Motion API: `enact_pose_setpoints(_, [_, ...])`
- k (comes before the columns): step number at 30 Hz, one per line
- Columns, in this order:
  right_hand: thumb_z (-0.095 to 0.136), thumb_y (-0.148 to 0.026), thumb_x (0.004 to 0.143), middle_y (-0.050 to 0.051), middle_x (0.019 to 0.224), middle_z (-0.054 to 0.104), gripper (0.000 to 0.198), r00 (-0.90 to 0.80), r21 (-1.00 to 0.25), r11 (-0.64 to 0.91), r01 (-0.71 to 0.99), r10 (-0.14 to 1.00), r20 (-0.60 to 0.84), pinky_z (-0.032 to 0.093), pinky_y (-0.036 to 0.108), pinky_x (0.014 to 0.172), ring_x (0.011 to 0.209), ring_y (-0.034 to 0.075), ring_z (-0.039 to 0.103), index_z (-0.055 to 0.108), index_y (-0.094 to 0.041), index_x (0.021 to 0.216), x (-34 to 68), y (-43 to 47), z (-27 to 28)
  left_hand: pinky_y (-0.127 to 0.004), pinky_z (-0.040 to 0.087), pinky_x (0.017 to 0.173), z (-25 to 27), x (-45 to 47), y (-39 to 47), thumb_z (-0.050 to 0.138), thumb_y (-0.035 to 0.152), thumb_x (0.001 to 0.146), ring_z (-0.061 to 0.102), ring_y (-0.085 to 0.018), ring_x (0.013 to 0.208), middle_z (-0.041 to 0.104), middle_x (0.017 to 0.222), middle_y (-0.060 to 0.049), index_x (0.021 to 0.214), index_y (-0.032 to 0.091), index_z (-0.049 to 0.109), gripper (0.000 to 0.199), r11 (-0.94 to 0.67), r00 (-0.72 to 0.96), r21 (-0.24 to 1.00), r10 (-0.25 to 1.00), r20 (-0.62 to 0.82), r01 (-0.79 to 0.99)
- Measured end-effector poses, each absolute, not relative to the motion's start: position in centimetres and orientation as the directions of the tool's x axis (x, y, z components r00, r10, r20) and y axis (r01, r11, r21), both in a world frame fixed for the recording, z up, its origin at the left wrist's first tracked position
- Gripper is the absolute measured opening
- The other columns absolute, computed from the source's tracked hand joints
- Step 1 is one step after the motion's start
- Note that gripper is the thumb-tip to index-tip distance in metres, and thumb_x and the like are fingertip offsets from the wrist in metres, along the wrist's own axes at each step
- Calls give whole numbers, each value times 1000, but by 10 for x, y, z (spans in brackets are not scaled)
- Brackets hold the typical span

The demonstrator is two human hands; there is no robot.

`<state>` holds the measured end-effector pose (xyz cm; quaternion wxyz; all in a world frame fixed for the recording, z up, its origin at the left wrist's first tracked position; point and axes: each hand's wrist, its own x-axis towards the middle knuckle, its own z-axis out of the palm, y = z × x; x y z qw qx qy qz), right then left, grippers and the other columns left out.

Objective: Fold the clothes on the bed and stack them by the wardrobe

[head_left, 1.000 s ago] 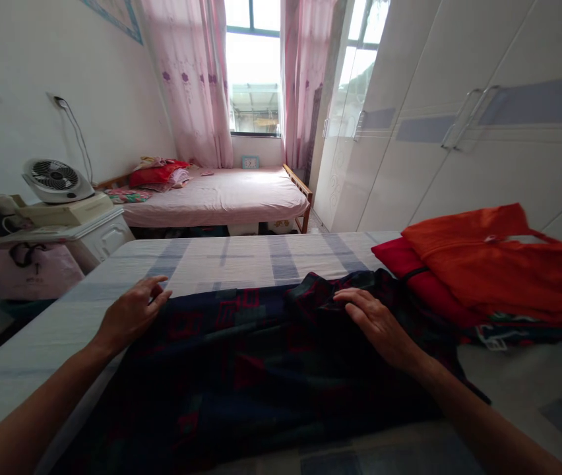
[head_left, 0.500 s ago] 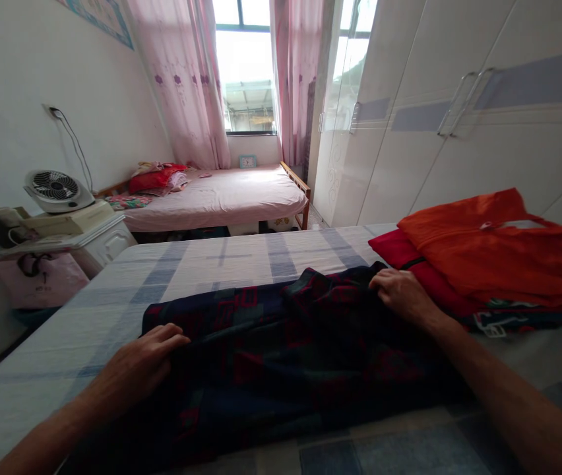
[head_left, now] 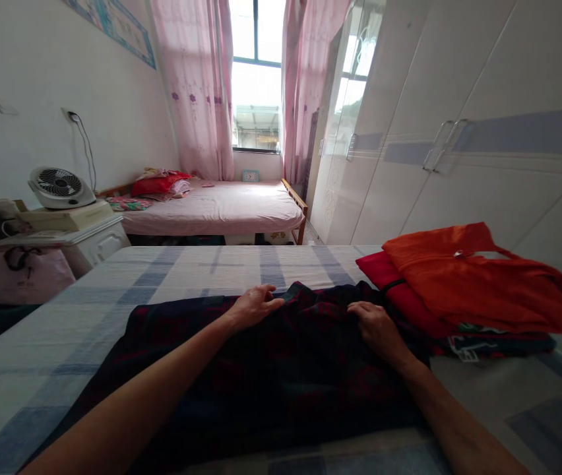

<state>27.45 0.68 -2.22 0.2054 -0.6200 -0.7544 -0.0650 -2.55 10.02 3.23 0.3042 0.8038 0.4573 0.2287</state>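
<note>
A dark navy garment (head_left: 261, 382) with a dim red and green pattern lies spread over the striped bedsheet in front of me. Its far edge is bunched up into folds between my hands. My left hand (head_left: 255, 307) reaches over that far edge, fingers and thumb apart, just left of the folds. On the right side of the folds, my right hand (head_left: 374, 328) has its fingers curled on the cloth. The exact grip of its fingertips is partly hidden.
A stack of folded clothes, topped by an orange garment (head_left: 479, 284) over a red one (head_left: 409, 300), sits at right on the striped bed (head_left: 172, 264). White wardrobes (head_left: 409, 198) line the right. A fan (head_left: 61, 188) stands on a cabinet at left; a pink bed (head_left: 221, 204) lies beyond.
My left hand has left the garment's left side and moved right to the folds. My right hand has shifted slightly left and down. The view has tilted up a little.
</note>
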Motion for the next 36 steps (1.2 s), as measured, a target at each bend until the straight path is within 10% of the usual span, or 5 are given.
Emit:
enact_pose_setpoints(8, [37, -4, 77, 7, 100, 64, 26, -77, -267, 185, 946, 926, 369, 37, 34, 85, 97, 20, 56, 56, -17, 89, 277, 9, -20, -25, 47, 80, 66, -16, 57, 48, 24, 84, 62, -16, 91, 68, 102, -3, 110, 20, 64, 31, -545, 418, 734, 825, 381, 405])
enact_pose_setpoints(13, [38, -4, 75, 7, 98, 63, 26, -59, -278, 170, 945, 929, 365, 36, 34, 84, 94, 20, 56, 55, -17, 88, 277, 11, -19, -20, 45, 76, 93, -86, 0, 55, 29, 84, 60, -13, 84, 65, 95, 4, 103, 30, 67, 22, -630, 115, 552, 709, 696, 546])
enact_pose_setpoints(23, [48, -25, 84, 6, 105, 64, 19, -93, -258, 204, 944, 917, 387, 37, 35, 88, 102, 22, 56, 59, -19, 98, 276, 9, -22, -34, 51, 86, 30, -137, -19, 62, 52, 73, 59, -28, 110, 66, 117, -4, 123, 25, 59, 57, 30, 155, 894, 982, -111, 448])
enact_pose_setpoints(36, [39, -36, 92, 5, 72, 67, 38, -58, -151, 98, 984, 966, 250, 39, 26, 67, 74, 19, 60, 61, -20, 65, 282, 60, 20, -49, 30, 109, 17, -152, -10, 64, 41, 73, 38, -30, 132, 47, 141, -4, 138, 25, 39, 71, -186, 149, 873, 980, 132, 451])
